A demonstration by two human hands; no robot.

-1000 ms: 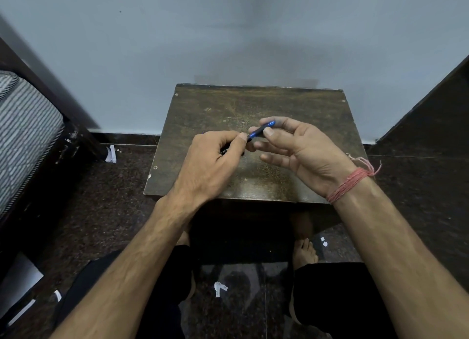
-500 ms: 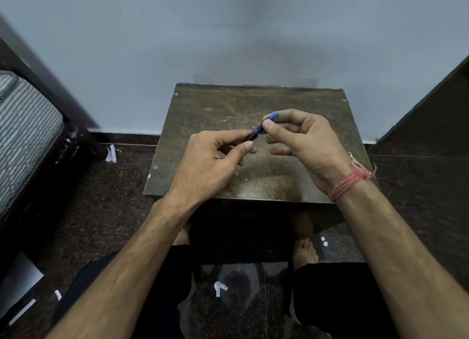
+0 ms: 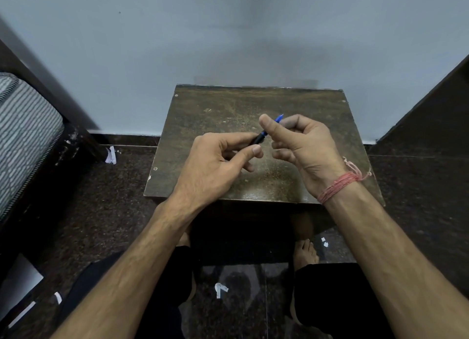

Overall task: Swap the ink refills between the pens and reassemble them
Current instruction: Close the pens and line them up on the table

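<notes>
both hands pinch one pen (image 3: 261, 137): left hand (image 3: 215, 166) the black end, right hand (image 3: 302, 143) the blue. i think it needs twisting.

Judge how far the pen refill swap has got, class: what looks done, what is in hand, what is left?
Done: nothing can be confirmed; no loose refill or second pen shows on the small table. In hand: one pen, its dark end pinched by the left hand, its blue end by the right hand, above the table. Left: whether this pen is coming apart or going together cannot be told, so the swap remains unproven.
</notes>
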